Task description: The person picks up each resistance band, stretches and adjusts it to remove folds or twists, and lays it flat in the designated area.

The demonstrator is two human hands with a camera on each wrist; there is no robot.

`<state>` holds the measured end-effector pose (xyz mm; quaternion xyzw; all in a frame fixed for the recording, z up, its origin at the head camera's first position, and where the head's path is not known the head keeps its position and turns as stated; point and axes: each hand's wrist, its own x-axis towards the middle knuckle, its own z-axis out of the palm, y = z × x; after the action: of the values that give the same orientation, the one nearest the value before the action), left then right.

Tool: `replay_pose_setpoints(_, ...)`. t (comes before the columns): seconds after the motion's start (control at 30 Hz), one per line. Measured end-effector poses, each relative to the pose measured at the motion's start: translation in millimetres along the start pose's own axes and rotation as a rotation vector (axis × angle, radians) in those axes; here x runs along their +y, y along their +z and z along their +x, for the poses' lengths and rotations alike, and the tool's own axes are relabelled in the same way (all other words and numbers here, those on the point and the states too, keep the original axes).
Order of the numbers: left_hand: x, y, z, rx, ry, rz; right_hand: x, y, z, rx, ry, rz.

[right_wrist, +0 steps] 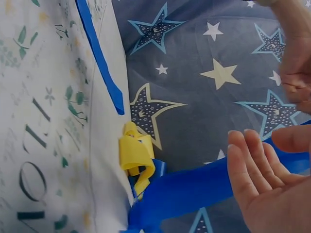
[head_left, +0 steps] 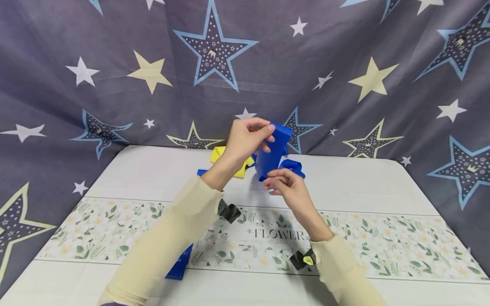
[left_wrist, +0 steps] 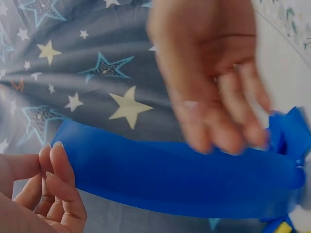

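Note:
My left hand (head_left: 249, 138) pinches the upper end of a wide, smooth blue band (head_left: 272, 148), which looks like a flat elastic strip. The band runs down from the fingers toward the table. Beside its lower part is my right hand (head_left: 287, 187), fingers loosely bent with nothing gripped. In the left wrist view the right hand (left_wrist: 214, 87) is blurred in front of the stretched-out band (left_wrist: 170, 174). The right wrist view shows the right palm (right_wrist: 272, 179) turned up near the band (right_wrist: 194, 191). I cannot tell whether it touches the band.
A crumpled yellow band (right_wrist: 137, 153) and a bunched blue piece (head_left: 292, 167) lie at the table's back. Another blue strip with pale lettering (head_left: 180, 265) lies partly under the left sleeve. A floral runner (head_left: 383, 242) crosses the white table; a star-patterned cloth (head_left: 268, 63) hangs behind.

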<state>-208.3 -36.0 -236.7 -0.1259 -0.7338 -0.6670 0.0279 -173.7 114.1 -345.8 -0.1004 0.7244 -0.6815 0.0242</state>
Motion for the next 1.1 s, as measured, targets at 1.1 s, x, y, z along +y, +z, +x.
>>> replay_pose_setpoints(1.1,24.1,-10.7,-32.7,-0.125,0.017,-0.046,35.0,-10.9,21.7,-0.207,0.262,0.806)
